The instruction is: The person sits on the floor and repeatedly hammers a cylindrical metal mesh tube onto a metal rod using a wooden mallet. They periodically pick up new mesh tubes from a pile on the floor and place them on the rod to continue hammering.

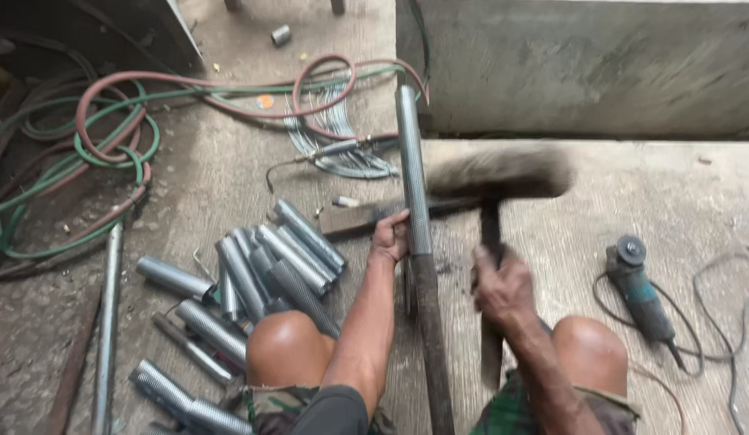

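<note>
1. Rubber hoses, one green and one red (109, 121), lie coiled and looped across the concrete floor (205, 177) at far left, trailing toward a thin brass-tipped cutting torch (334, 151) that rests on a bundle of grey wire.
2. Long bare steel rod (107, 322), lying lengthwise on the floor near the left edge, apart from the rest.
3. Heap of short grey knurled steel tube pieces (270, 262), loosely piled just left of the person's left knee; more of the same lie singly toward the bottom edge. These look like finished cuts, a fair number by my count, though how many are wanted I cannot judge.
4. Flat dark steel block (354, 217), lying crosswise on the floor and touching the long tube.
5. Left hand (391, 238), fingers wrapped tight round the long tube, steadying it against the block.
6. Long grey knurled steel tube (415, 169), running from between the knees away toward the concrete step; its near length is dark and rusty. This piece is in work, still whole.
7. Right hand (502, 288), closed firmly on the dark handle of a heavy hammer (503, 173), whose head is blurred in mid-swing just right of the tube.
8. Blue-green angle grinder (639, 292) with its grey cord, lying unattended on the raised slab at right, well apart from both hands.
</note>
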